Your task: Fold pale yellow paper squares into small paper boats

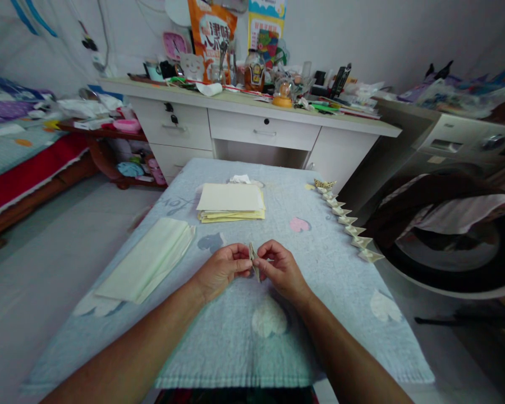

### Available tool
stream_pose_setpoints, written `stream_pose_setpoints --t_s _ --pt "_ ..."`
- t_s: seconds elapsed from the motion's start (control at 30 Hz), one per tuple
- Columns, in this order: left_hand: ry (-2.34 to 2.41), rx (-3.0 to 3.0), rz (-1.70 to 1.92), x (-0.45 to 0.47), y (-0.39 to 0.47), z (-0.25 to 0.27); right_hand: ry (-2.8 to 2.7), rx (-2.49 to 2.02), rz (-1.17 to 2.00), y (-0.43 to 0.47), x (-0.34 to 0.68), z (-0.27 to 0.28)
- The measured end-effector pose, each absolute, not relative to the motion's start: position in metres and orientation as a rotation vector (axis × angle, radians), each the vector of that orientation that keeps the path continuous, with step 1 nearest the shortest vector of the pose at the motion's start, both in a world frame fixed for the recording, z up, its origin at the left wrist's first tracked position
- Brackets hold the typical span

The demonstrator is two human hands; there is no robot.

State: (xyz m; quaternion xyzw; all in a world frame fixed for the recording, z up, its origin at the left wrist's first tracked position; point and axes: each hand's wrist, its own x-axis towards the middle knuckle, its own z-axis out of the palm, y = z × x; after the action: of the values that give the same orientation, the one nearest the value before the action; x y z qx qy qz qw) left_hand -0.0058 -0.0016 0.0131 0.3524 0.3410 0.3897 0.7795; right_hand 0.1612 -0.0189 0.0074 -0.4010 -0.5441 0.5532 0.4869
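Note:
A small folded paper piece (pixel 253 261) stands between my two hands above the middle of the cloth. My left hand (pixel 229 265) pinches its left side with thumb and fingers. From the right, my right hand (pixel 278 266) grips the same piece, thumb pressed on its face. Part of the fold is hidden by my fingertips. Along the table's right edge runs a row of folded paper pieces (pixel 354 230), pointed and pale, with a patterned one (pixel 324 184) at the far end.
A stack of cream and yellow paper (pixel 230 199) lies beyond my hands. Pale green sheets (pixel 149 261) lie at the left on the light blue cloth (pixel 219 353). Behind stands a white desk (pixel 265 126) crowded with things. A washing machine (pixel 467 168) with its door open is at the right.

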Motion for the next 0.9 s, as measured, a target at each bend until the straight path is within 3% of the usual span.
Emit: stream_pose_setpoints --t_s 0.27,0.57,0.9 --pt "0.677 0.793 0.786 -0.008 -0.001 0.012 -1.397 -1.013 1.236 -0.021 0.16 0.005" --pt "0.656 0.775 0.82 -0.005 -0.002 0.012 -1.694 -1.034 0.834 -0.025 0.16 0.016" --pt "0.664 0.712 0.835 -0.005 -0.001 0.011 -1.726 -1.042 0.736 -0.026 0.159 0.017"
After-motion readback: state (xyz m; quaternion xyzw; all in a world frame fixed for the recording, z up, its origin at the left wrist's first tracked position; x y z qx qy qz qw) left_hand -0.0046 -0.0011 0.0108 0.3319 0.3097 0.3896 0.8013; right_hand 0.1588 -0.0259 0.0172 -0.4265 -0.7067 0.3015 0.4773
